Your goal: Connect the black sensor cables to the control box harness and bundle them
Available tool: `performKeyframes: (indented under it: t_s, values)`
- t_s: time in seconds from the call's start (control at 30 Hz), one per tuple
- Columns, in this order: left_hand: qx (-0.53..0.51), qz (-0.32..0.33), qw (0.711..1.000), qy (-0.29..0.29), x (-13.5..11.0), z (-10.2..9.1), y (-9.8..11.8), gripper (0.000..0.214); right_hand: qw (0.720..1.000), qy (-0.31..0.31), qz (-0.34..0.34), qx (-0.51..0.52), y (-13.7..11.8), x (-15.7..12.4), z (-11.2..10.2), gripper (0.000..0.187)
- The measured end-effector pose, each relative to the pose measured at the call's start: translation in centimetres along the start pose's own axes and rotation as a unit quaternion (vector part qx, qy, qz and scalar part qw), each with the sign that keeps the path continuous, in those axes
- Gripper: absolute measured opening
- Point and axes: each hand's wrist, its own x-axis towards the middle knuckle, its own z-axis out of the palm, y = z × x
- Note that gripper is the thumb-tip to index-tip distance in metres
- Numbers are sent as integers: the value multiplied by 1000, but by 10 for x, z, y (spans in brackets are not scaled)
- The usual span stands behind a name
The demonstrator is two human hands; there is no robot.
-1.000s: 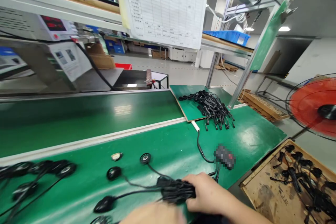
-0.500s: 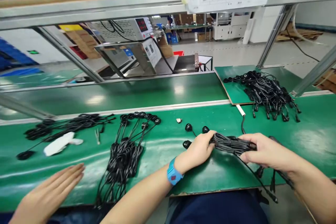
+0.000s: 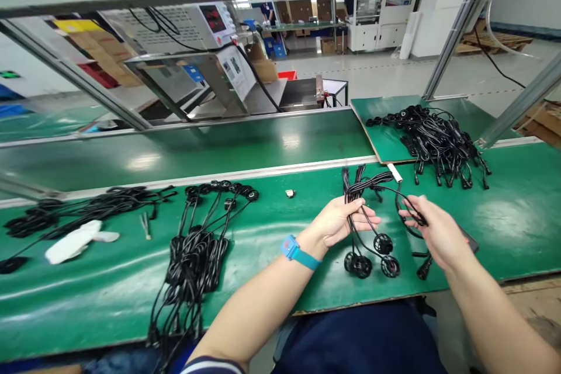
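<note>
Black cables [image 3: 363, 185] with round black connector heads [image 3: 383, 243] are in front of me, above the green bench top. My left hand [image 3: 344, 221] is closed around several of their strands, thumb across them, and the round heads hang below the fingers. To the right, my right hand [image 3: 432, 228] has its fingers curled around a black cable [image 3: 403, 194] that loops over from the bundle. A black plug end [image 3: 424, 269] hangs beneath that hand. A dark flat object [image 3: 468, 239] is partly hidden behind my right wrist.
Coiled black cables [image 3: 197, 257] lie left of me, with a further cable pile [image 3: 96, 207] beyond. A white cloth-like piece [image 3: 72, 242] and a small pale part [image 3: 290, 193] rest on the bench. At the back right, a green board [image 3: 368, 106] carries a large cable heap [image 3: 442, 143].
The bundle has turned, its round heads now hanging toward me. My right hand has moved off the bundle onto a looping cable. Another person's hand at the left has gone from view.
</note>
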Motion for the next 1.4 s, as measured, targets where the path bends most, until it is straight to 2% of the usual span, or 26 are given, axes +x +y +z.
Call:
performKeyframes:
  t_s: [0.07,0.13,0.2,0.27,0.3,0.37,0.43,0.5,0.57,0.67,0.8,0.87,0.97,1.1,1.2,1.27,1.33,1.37,1.4]
  values:
    - [-20,1,1000,23,7,-6,-7,18,986,-14,-78,-146,25,-8,2,66]
    - [-40,10,999,21,10,-12,-12,16,948,-11,-181,-263,37,-18,7,63]
    - [-55,28,998,16,11,-18,-16,13,886,30,-311,-343,38,-29,15,56]
    - [-70,42,996,25,11,-22,-19,12,805,81,-432,-399,33,-38,25,51]
    - [-78,46,995,31,10,-24,-20,11,773,94,-474,-411,30,-41,30,48]
    - [-93,48,994,34,10,-28,-24,11,742,71,-519,-418,29,-43,40,36]
    - [-96,45,994,21,10,-32,-28,14,751,4,-519,-408,35,-40,46,26]
    - [-98,49,994,6,12,-36,-32,17,792,-66,-465,-389,44,-32,48,22]
    - [-103,57,993,-6,13,-39,-34,18,838,-113,-384,-371,51,-24,47,23]
    - [-101,56,993,-17,14,-40,-33,19,875,-142,-294,-358,50,-14,42,27]
    - [-94,39,995,-22,13,-37,-30,24,908,-136,-216,-332,39,-14,41,29]
    - [-83,38,996,-7,11,-35,-30,25,919,-151,-183,-313,41,-18,47,37]
    - [-70,32,996,35,10,-36,-30,24,932,-181,-171,-262,51,-18,59,28]
    - [-50,17,998,28,10,-39,-27,27,951,-149,-173,-209,51,-10,58,31]
    - [14,-2,999,36,6,-38,-23,31,969,-139,-163,-126,24,-17,36,31]
    - [49,-6,997,53,4,-38,-23,30,975,-103,-178,-89,-3,-32,13,30]
    - [56,-1,997,59,5,-39,-24,26,977,-20,-196,-76,-33,-54,-16,29]
    - [52,1,997,61,5,-40,-25,24,972,41,-215,-81,-48,-66,-34,30]
    - [50,2,997,65,7,-42,-26,23,962,132,-227,-71,-62,-78,-54,32]
